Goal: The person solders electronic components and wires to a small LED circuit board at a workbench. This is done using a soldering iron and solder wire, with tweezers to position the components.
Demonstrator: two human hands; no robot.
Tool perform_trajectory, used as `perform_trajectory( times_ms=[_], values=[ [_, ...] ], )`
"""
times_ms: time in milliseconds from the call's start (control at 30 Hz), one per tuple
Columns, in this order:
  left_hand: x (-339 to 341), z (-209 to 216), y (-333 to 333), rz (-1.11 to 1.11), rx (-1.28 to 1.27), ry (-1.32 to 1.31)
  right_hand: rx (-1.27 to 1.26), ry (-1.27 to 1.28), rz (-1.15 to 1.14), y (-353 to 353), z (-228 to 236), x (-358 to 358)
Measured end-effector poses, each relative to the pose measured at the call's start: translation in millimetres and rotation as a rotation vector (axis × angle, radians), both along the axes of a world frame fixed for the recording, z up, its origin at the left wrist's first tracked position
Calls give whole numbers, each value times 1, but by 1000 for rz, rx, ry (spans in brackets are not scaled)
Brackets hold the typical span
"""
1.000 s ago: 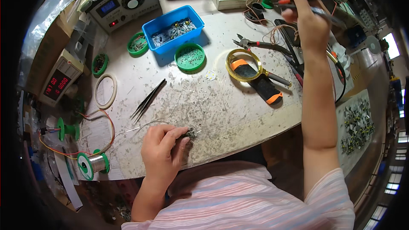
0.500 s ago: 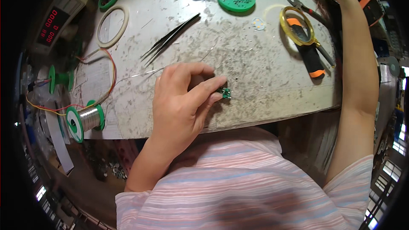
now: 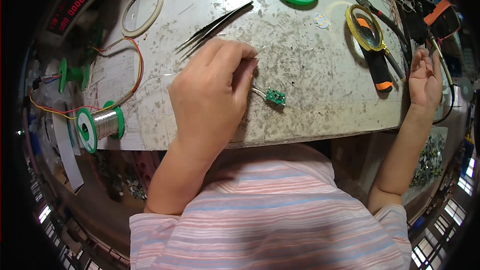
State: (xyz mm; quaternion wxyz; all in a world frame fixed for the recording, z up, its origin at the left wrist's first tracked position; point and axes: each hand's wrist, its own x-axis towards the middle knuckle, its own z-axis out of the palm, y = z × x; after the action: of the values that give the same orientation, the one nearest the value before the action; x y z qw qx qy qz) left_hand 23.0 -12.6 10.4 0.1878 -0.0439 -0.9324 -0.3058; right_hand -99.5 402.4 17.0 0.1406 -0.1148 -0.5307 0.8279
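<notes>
On the bench (image 3: 310,70), the circuit board (image 3: 275,96) lies right of the left hand (image 3: 212,90); tweezers (image 3: 215,26) lie farther, the solder spool (image 3: 97,126) left.

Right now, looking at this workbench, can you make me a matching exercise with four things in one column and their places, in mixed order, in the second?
Things:
1. small green circuit board
2. solder spool
3. magnifying glass
4. black tweezers

Places:
A. just beyond the left hand's knuckles
B. near the right hand, on its left
C. at the bench's near edge, far left
D. beside the left hand's fingertips, on a thin wire

Pairs: 1-D, 2-C, 3-B, 4-A
</notes>
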Motion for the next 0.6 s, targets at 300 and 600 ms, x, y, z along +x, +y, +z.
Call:
perform_trajectory(
  times_ms=[300,600],
  values=[
    [45,3,2,-302,227,17,15,70,-43,40,-8,-48],
    [40,-7,19,-172,117,264,385,364,-358,7,3,11]
  ],
)
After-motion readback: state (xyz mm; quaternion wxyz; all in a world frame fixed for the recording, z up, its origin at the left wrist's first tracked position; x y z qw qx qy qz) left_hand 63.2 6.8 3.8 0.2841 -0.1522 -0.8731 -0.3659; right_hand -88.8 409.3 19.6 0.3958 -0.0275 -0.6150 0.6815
